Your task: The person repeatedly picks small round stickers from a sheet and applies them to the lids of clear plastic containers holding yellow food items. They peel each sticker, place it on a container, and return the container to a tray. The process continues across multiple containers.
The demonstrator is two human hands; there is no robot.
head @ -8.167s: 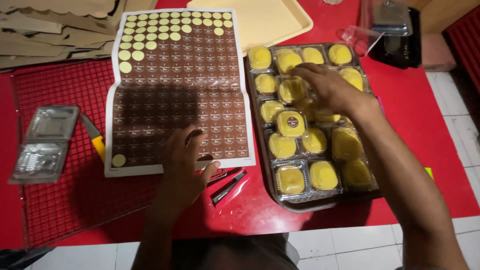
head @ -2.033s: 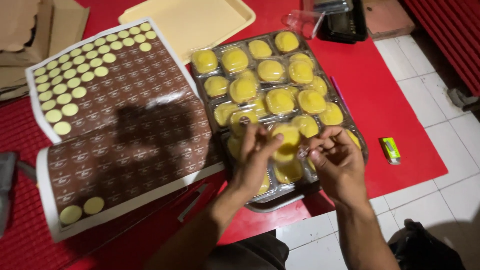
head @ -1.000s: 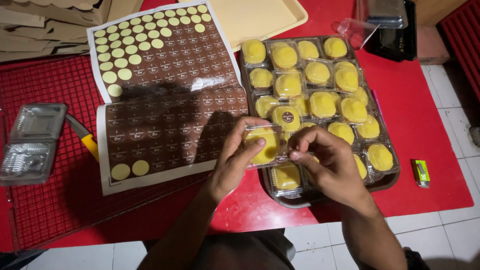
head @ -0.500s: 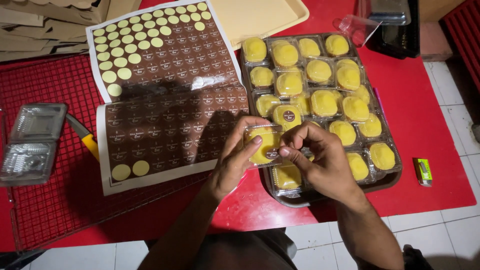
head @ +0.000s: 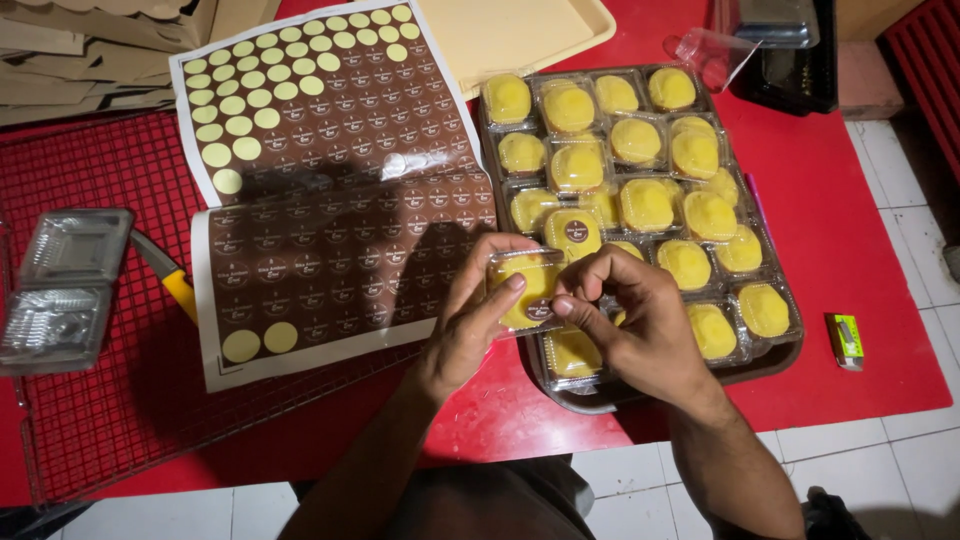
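Note:
My left hand (head: 470,322) and my right hand (head: 640,320) together hold one small clear plastic box with a yellow cake (head: 523,288) just above the near left corner of a dark tray (head: 640,393). A round brown sticker sits on that box's lid under my right fingertips. The tray carries several more boxed yellow cakes (head: 648,205); one of them (head: 573,232) also bears a brown sticker. Left of the tray lies a brown sticker sheet (head: 330,180) with many empty yellow circles along its top.
A red wire rack (head: 90,390) with empty clear boxes (head: 62,288) lies at the left, beside a yellow-handled cutter (head: 172,285). Flat cardboard (head: 90,40) is stacked at the back left, a cream tray (head: 520,30) behind. A small green lighter (head: 846,338) lies at right.
Since eight seconds ago both hands have come together on one box lifted off the tray. Over the last second they barely move; my right fingers press on its lid.

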